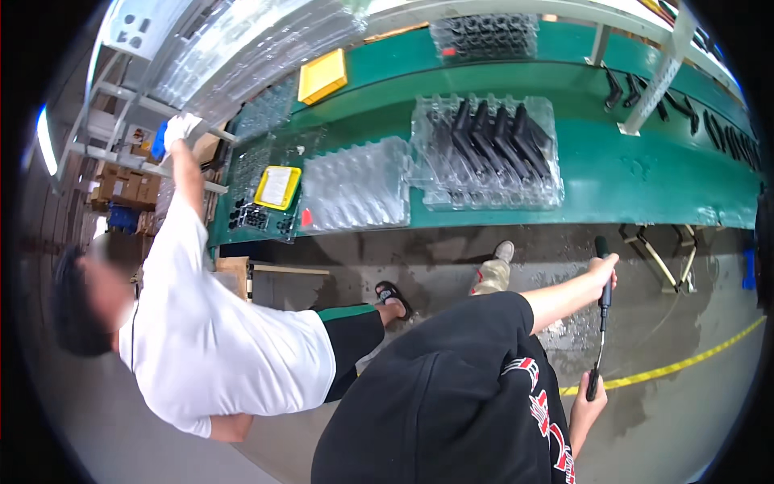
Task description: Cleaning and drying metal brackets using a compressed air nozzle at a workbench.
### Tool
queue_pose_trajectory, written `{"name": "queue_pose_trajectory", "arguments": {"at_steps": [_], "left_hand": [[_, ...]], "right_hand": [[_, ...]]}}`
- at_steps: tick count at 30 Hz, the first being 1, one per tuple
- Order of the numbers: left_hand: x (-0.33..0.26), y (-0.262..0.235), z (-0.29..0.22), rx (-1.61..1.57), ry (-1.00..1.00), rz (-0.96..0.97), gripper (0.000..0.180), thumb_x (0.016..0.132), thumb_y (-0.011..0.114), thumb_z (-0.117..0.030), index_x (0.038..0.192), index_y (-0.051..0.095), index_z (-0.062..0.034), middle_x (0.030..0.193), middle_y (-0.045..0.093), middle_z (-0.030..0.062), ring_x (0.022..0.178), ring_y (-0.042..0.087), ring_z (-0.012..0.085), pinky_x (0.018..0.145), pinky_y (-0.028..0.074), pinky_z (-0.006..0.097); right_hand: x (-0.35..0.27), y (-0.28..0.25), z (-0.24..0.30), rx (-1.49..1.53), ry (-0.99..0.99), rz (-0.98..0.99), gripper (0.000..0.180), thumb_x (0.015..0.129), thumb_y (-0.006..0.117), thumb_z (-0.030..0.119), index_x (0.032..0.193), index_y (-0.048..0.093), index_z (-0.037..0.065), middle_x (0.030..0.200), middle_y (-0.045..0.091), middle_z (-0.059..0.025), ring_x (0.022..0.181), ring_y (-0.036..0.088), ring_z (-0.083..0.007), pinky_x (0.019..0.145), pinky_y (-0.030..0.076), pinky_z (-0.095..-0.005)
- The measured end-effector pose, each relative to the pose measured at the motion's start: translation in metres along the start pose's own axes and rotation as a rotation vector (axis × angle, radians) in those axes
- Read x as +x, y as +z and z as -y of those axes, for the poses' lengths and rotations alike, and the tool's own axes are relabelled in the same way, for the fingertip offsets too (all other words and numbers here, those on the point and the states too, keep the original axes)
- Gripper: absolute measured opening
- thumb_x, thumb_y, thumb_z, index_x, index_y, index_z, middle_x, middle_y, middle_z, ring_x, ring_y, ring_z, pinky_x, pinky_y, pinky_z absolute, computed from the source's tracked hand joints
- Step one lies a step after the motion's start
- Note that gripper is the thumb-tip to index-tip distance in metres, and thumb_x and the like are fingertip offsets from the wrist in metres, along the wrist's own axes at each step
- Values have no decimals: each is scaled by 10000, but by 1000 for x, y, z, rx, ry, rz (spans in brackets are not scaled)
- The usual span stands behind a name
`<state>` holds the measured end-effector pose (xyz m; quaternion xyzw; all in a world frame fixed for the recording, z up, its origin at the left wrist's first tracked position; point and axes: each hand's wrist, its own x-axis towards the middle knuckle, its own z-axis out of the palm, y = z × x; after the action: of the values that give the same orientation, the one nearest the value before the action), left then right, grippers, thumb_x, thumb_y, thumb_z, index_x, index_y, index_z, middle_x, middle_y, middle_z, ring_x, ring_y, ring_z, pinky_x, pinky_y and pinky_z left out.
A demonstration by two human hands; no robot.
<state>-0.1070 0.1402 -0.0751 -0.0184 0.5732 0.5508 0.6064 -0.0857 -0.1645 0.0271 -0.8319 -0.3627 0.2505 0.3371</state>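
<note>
My left hand (601,273) is closed around the upper part of a long black screwdriver-like tool (605,300), out to the right, away from the bench. From its lower end a thin metal shaft (600,348) runs down toward my right hand (584,410). That hand is closed on a small dark piece (593,384) at the end of the shaft; its exact kind cannot be made out. Several bent black handle-like parts (500,139) lie in a clear plastic tray (555,181) on the green bench (637,173).
An empty-looking clear tray (355,181) and a yellow tray (300,171) lie at the left, another yellow tray (322,77) behind. A metal post (657,81) and black parts (730,139) stand right. A co-worker in white (234,347) reaches toward a shelf. Yellow tape (685,361) crosses the floor.
</note>
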Motion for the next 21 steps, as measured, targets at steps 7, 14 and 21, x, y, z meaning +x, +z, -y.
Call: {"name": "queue_pose_trajectory", "arguments": {"at_steps": [7,14,21], "left_hand": [[2,29,11,36,23,-26,246,895,644,-280,807,522,-86,636,493,11,511,465,113,477,432,260],[8,35,2,33,30,-107,262,893,653,-299,802,525,-89,633,490,8,511,464,110,474,432,261],[-9,39,7,99,-34,-154,278,890,661,-317,798,528,-91,630,487,5,510,463,108,472,433,261]], "right_hand": [[1,2,2,20,91,-26,219,965,613,197,928,621,-19,711,582,-61,636,462,-153,625,412,-293],[3,4,3,58,18,-37,212,965,608,201,924,625,-7,712,590,-66,631,470,-161,626,417,-297],[-4,4,-15,-15,-27,-81,176,942,628,180,912,643,7,705,618,-75,595,497,-184,599,438,-316]]}}
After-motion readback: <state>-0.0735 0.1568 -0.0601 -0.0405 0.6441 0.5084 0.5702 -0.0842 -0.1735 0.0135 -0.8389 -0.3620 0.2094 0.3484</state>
